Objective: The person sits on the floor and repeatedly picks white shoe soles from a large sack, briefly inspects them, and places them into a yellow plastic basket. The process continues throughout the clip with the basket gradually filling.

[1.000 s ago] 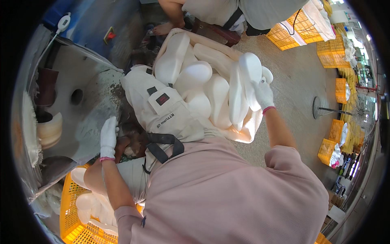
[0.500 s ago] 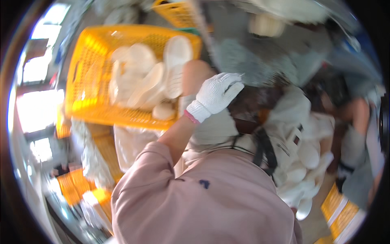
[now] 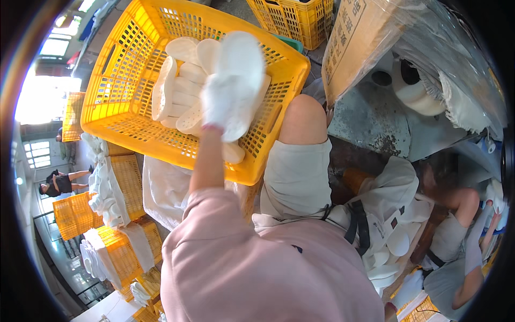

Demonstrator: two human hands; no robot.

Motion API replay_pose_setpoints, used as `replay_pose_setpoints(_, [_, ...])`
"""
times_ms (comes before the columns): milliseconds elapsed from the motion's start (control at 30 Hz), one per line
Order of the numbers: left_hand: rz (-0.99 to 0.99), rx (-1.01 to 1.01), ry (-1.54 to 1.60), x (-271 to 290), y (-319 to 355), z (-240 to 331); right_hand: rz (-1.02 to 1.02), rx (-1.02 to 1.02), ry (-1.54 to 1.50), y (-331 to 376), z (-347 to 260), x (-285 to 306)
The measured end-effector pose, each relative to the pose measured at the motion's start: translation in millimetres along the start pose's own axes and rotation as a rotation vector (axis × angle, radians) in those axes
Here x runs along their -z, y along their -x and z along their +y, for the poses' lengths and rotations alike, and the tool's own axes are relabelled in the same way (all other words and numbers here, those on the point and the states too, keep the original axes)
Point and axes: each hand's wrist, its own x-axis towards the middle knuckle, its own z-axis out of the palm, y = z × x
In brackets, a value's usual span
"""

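My left hand [image 3: 215, 104], in a white knit glove with a pink cuff, is closed on a white insole [image 3: 244, 59]. Both are smeared by motion, above the right part of a yellow plastic crate [image 3: 120, 126]. More white insoles [image 3: 185, 86] lie in the crate under and beside the hand, some with small holes. Low at the right, past my pink shirt, shows a white glove with a pink cuff, my right hand [image 3: 409, 287]. Its fingers are too indistinct to make out.
A metal machine surface [image 3: 365, 115] and a cardboard box [image 3: 351, 40] stand to the right of the crate. Another yellow crate [image 3: 295, 24] is behind. Stacked crates with insoles [image 3: 112, 198] line the left. A co-worker [image 3: 456, 257] sits at the right.
My left hand has moved left from above my knee to over the crate, and now has an insole in it. The view has shifted, bringing my right glove into sight.
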Motion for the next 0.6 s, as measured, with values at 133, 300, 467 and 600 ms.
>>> replay_pose_setpoints(133, [0.176, 0.037, 0.764, 82, 56, 53, 0.215, 0.055, -1.735, -31, -140, 126])
replay_pose_setpoints(300, [-0.396, 0.075, 1.57, 20, 106, 268, -0.147, 0.488, -1.702, -47, -193, 197])
replay_pose_setpoints(467, [-0.805, 0.375, 1.649, -39, 99, 366, 0.16, -0.109, -1.642, -29, -139, 190])
replay_pose_setpoints(600, [-1.063, 0.577, 2.034, -32, 97, 426, 0.247, 0.116, -1.254, 6, -160, 177])
